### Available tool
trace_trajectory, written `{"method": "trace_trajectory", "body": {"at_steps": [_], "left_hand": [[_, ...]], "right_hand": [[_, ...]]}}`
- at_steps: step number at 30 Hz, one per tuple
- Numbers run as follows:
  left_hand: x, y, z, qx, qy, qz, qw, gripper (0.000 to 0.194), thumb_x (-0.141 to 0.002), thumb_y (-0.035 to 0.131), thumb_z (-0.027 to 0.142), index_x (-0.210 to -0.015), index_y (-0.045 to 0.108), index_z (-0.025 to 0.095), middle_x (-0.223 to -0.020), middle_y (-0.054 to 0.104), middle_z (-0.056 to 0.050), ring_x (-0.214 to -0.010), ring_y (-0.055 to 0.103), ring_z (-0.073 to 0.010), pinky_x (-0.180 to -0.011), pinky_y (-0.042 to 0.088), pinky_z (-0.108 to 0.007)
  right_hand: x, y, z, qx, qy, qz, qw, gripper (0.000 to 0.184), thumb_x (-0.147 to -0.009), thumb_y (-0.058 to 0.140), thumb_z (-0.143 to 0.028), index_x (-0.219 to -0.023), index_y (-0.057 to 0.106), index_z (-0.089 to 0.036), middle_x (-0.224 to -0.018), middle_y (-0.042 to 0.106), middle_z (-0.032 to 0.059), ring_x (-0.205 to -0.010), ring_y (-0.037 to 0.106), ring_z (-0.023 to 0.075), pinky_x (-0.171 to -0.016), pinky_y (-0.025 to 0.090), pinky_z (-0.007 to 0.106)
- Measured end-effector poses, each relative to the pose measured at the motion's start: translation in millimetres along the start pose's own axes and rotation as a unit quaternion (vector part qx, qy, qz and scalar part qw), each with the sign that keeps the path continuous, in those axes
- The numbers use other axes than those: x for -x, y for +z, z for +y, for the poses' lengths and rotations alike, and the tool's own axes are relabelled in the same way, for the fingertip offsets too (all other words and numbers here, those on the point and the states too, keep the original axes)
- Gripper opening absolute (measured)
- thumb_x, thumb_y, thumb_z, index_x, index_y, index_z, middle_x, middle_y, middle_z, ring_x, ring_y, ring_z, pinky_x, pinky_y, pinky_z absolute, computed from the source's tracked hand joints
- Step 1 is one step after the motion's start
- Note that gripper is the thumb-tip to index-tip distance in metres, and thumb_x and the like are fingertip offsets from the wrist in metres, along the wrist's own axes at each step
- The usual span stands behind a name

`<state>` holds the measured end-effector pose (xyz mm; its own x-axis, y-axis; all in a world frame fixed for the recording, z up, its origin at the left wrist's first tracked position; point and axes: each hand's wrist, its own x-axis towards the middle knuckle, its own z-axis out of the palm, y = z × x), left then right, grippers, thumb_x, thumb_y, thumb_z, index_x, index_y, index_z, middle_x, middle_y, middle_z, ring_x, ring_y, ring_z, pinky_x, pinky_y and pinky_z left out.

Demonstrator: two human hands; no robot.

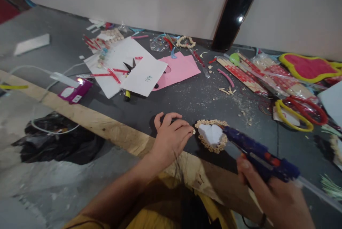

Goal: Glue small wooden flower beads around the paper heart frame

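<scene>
My right hand point(275, 193) is wrapped round a blue hot glue gun point(259, 154), with a clear glue stick protruding from its back. The gun's nozzle meets the right edge of a heart-shaped piece point(212, 147). That piece has a border of small tan bits around a white paper heart point(211, 134), and lies flat on the dark table. Just left of it is my left hand point(173, 134), palm down with fingers bent. A tiny pale bit point(193, 131) shows at its fingertips, pinched there; the thumb is mostly hidden.
Behind lie white paper point(144, 75), pink sheets point(181, 68), pliers point(129, 66) and loose crumbs. To the right are packs of sticks point(245, 75) and scissors point(299, 113). A phone point(232, 20) leans on the wall. A purple power adapter point(76, 91) with white cables sits left.
</scene>
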<state>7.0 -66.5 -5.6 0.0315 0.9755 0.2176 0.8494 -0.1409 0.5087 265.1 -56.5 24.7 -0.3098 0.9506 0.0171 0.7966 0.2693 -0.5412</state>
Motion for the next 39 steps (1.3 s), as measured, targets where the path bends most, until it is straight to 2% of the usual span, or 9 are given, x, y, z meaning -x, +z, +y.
{"method": "trace_trajectory", "body": {"at_steps": [3, 5, 9, 12, 15, 19, 25, 33, 39], "left_hand": [[-1, 2.2, 2, -0.005, -0.003, 0.004, 1.0, 0.014, -0.093, 0.058, 0.025, -0.09, 0.07, 0.03, -0.096, 0.073, 0.003, -0.113, 0.051, -0.0251, -0.108, 0.017, -0.055], [-1, 2.8, 3, -0.008, -0.004, 0.004, 1.0, 0.011, -0.093, 0.059, 0.026, -0.092, 0.069, 0.03, -0.096, 0.073, 0.004, -0.114, 0.051, -0.0248, -0.107, 0.016, -0.054], [-2, 2.8, 4, -0.022, -0.017, 0.001, 1.0, 0.004, -0.09, 0.064, 0.027, -0.092, 0.067, 0.027, -0.095, 0.073, 0.003, -0.114, 0.052, -0.025, -0.107, 0.015, -0.053], [-2, 2.6, 3, -0.026, -0.021, 0.003, 0.999, 0.004, -0.089, 0.066, 0.03, -0.088, 0.067, 0.026, -0.096, 0.073, 0.002, -0.114, 0.052, -0.0257, -0.108, 0.016, -0.054], [-2, 2.7, 4, -0.021, -0.027, -0.004, 0.999, 0.008, -0.09, 0.065, 0.033, -0.088, 0.068, 0.026, -0.098, 0.072, 0.0, -0.116, 0.051, -0.0262, -0.108, 0.022, -0.053], [-3, 3.9, 5, -0.019, -0.037, 0.001, 0.999, 0.009, -0.089, 0.066, 0.032, -0.086, 0.07, 0.026, -0.101, 0.07, -0.002, -0.117, 0.05, -0.0266, -0.107, 0.029, -0.052], [-5, 5.6, 7, -0.039, -0.025, 0.018, 0.999, 0.009, -0.089, 0.065, 0.03, -0.083, 0.07, 0.027, -0.1, 0.07, 0.0, -0.115, 0.05, -0.0271, -0.106, 0.025, -0.056], [-5, 2.4, 12, -0.036, -0.02, 0.004, 0.999, 0.012, -0.092, 0.06, 0.028, -0.084, 0.069, 0.026, -0.099, 0.07, 0.0, -0.114, 0.052, -0.0277, -0.107, 0.027, -0.056], [-5, 5.5, 9, -0.019, -0.023, 0.003, 1.0, 0.008, -0.091, 0.063, 0.03, -0.086, 0.069, 0.028, -0.1, 0.07, 0.0, -0.115, 0.052, -0.0269, -0.106, 0.034, -0.053]], "right_hand": [[-18, -18, 3, -0.002, -0.01, -0.02, 1.0, 0.037, -0.089, 0.048, -0.051, -0.065, 0.062, -0.028, -0.059, 0.066, -0.0006, -0.055, 0.064, 0.0167, -0.049, 0.048, 0.026], [-29, -23, 4, -0.008, -0.006, 0.002, 1.0, 0.041, -0.09, 0.043, -0.054, -0.065, 0.061, -0.027, -0.058, 0.065, 0.001, -0.056, 0.065, 0.0184, -0.048, 0.048, 0.027], [-50, -22, 4, -0.052, 0.019, 0.055, 0.997, 0.045, -0.087, 0.043, -0.062, -0.066, 0.06, -0.026, -0.059, 0.065, 0.0035, -0.055, 0.063, 0.0194, -0.05, 0.05, 0.031], [-62, -18, 4, -0.1, 0.045, 0.054, 0.992, 0.046, -0.085, 0.047, -0.065, -0.071, 0.062, -0.024, -0.063, 0.066, 0.0056, -0.054, 0.062, 0.0189, -0.052, 0.052, 0.032], [-69, -13, 4, -0.132, 0.064, 0.06, 0.987, 0.046, -0.084, 0.05, -0.064, -0.073, 0.063, -0.022, -0.066, 0.067, 0.0073, -0.055, 0.063, 0.019, -0.053, 0.054, 0.032], [-71, -1, 11, -0.114, 0.078, 0.082, 0.987, 0.045, -0.086, 0.048, -0.063, -0.078, 0.067, -0.022, -0.074, 0.072, 0.0081, -0.067, 0.068, 0.0227, -0.064, 0.056, 0.036], [-67, 17, 25, -0.12, 0.036, 0.082, 0.989, 0.044, -0.088, 0.052, -0.057, -0.105, 0.071, -0.022, -0.098, 0.075, 0.0074, -0.084, 0.072, 0.0243, -0.084, 0.056, 0.04], [-66, 19, 20, -0.057, -0.03, 0.088, 0.994, 0.039, -0.09, 0.05, -0.05, -0.104, 0.073, -0.022, -0.103, 0.076, 0.0065, -0.099, 0.07, 0.0241, -0.085, 0.055, 0.037], [-66, 19, 20, -0.047, -0.035, 0.078, 0.995, 0.041, -0.09, 0.048, -0.05, -0.106, 0.072, -0.021, -0.104, 0.076, 0.0067, -0.098, 0.07, 0.0251, -0.082, 0.056, 0.036]]}}
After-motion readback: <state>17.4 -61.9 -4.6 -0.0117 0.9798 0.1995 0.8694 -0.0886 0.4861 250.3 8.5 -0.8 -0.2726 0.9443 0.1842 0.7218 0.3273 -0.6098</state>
